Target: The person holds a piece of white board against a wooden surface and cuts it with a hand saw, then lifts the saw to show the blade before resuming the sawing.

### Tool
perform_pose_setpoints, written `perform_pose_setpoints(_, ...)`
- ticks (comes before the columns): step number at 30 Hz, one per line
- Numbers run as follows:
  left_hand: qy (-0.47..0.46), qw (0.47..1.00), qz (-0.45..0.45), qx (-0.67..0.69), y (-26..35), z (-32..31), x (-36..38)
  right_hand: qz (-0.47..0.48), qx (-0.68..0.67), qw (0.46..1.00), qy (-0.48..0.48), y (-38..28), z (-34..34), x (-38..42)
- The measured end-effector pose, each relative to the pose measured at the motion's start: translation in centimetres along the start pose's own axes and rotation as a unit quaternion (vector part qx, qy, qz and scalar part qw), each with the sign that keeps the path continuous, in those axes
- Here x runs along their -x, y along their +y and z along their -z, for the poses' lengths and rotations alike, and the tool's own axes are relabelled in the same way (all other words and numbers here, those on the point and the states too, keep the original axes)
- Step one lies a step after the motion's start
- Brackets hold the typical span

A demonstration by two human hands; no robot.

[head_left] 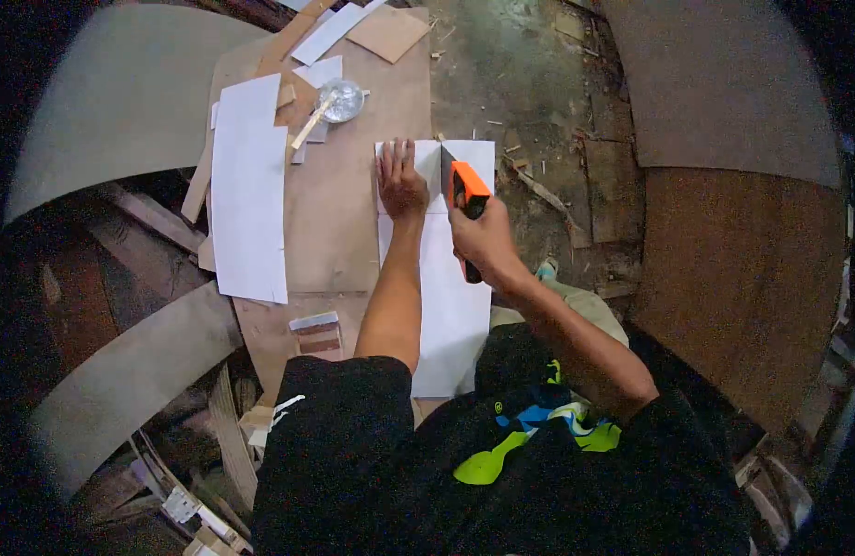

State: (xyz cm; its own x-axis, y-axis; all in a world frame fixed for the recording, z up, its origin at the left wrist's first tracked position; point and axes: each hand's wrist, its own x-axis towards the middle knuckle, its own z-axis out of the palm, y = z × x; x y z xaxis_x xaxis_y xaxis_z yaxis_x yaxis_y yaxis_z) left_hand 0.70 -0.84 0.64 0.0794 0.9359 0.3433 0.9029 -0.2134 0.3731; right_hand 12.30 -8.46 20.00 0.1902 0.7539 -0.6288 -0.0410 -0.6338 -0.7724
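A white board (453, 315) lies lengthwise in front of me, with a thin line running across it. My right hand (486, 239) is wrapped around the orange and black handle of a handsaw (470, 178). The saw's blade points away from me and meets the board near its far edge. To the left of the blade, my left hand (402, 185) rests flat on the board, its fingers stretched toward the far edge.
Under the board is a brown wooden sheet (335, 222). Another white panel (249, 185) lies at left, near a clear container (342, 100) with a stick across it. Offcuts (390, 35) lie at the far end. Large brown sheets (733, 278) stand at right; scraps litter the floor.
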Motion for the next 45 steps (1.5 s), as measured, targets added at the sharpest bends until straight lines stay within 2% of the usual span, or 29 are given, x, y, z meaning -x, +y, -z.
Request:
perform_pose_setpoints(1, 0.000, 1.000, -0.001, 0.002, 0.1, 0.0, 0.2, -0.018, -0.042, 0.999, -0.016, -2.3, 0.0, 1.4)
perform_pose_setpoints(4, -0.006, 1.000, 0.000, 0.002, -0.6, -1.1, 0.4, 0.006, -0.017, 0.999, -0.046, -7.9, 1.3, 6.1)
perform_pose_setpoints(7, -0.012, 1.000, 0.002, -0.003, -0.7, -1.0, 0.7, -0.025, -0.004, 0.999, -0.039, -7.9, 3.3, 10.1)
perform_pose_setpoints(9, -0.007, 1.000, 0.006, -0.001, -0.6, -1.4, 0.5, 0.004, -0.005, 1.000, -0.021, -7.0, 3.9, 12.8)
perform_pose_setpoints(12, -0.004, 1.000, 0.011, -0.001, -0.5, -1.4, 0.6, 0.029, 0.022, 0.999, -0.008, -2.9, 3.2, 11.4)
perform_pose_setpoints(14, -0.012, 1.000, 0.008, -0.007, 0.0, -0.5, 0.4, 0.122, 0.100, 0.986, 0.045, 2.6, 1.7, 5.4)
perform_pose_setpoints(15, -0.013, 1.000, 0.008, -0.007, 0.2, -0.4, 0.8, 0.097, 0.074, 0.991, 0.050, 4.3, 1.2, 1.9)
perform_pose_setpoints(16, -0.012, 1.000, 0.006, -0.006, 0.2, -0.3, 1.0, 0.040, 0.045, 0.998, 0.004, 4.0, 1.0, 0.4)
perform_pose_setpoints(17, -0.005, 1.000, 0.007, -0.008, 0.0, -0.4, 0.5, 0.111, 0.028, 0.993, 0.039, 5.2, -0.5, -1.2)
perform_pose_setpoints(18, 0.005, 1.000, 0.006, -0.005, -0.1, -0.5, -0.1, 0.072, 0.014, 0.997, 0.033, 2.6, -0.8, -0.3)
perform_pose_setpoints(20, 0.005, 1.000, 0.002, 0.004, 0.0, -0.3, 0.4, 0.041, -0.032, 0.999, -0.012, 2.4, -0.1, -0.7)
perform_pose_setpoints(24, 0.005, 1.000, 0.003, -0.014, -0.6, -1.3, 0.5, 0.008, -0.016, 0.999, -0.027, -1.8, 0.4, 1.1)
perform_pose_setpoints(26, -0.005, 1.000, 0.003, -0.004, -0.6, -1.0, 1.6, 0.030, -0.056, 0.994, -0.093, -5.5, 0.8, 4.9)
perform_pose_setpoints(28, 0.007, 1.000, -0.008, 0.010, -0.5, -0.8, 0.5, 0.005, -0.026, 0.999, -0.036, -6.3, 1.9, 7.9)
perform_pose_setpoints(31, 0.003, 1.000, -0.004, 0.014, -0.6, -0.9, 0.9, -0.039, 0.014, 0.998, -0.037, -4.7, 4.4, 10.8)
perform_pose_setpoints(33, 0.000, 1.000, 0.000, 0.009, -0.7, -1.5, 0.6, 0.033, 0.034, 0.998, 0.037, -2.7, 3.7, 11.4)
perform_pose_setpoints(34, -0.006, 1.000, 0.003, -0.001, -0.8, -1.8, 0.6, 0.068, 0.044, 0.994, 0.072, -2.3, 3.1, 11.3)
perform_pose_setpoints(35, -0.013, 1.000, 0.004, -0.011, -1.0, -2.0, 0.7, 0.087, 0.055, 0.994, 0.040, -2.2, 2.7, 10.5)
perform_pose_setpoints(38, -0.003, 1.000, 0.002, 0.000, -0.4, -1.1, 0.4, 0.071, 0.044, 0.996, 0.012, 4.4, 0.8, 2.0)
perform_pose_setpoints(42, -0.010, 1.000, 0.007, 0.004, -0.5, -0.9, 1.2, 0.093, 0.061, 0.993, 0.044, 3.6, -1.6, -1.1)
perform_pose_setpoints(43, -0.009, 1.000, 0.003, 0.004, -0.5, -0.9, 1.1, 0.050, 0.056, 0.996, 0.054, 0.3, -1.2, 0.8)
perform_pose_setpoints(44, -0.003, 1.000, 0.000, 0.003, -0.6, -1.0, 0.4, 0.012, 0.002, 1.000, 0.020, 0.1, -0.4, 0.5)
perform_pose_setpoints(45, 0.000, 1.000, 0.000, 0.001, -0.7, -0.9, 0.5, 0.011, -0.007, 1.000, 0.002, -0.9, 0.0, 1.4)
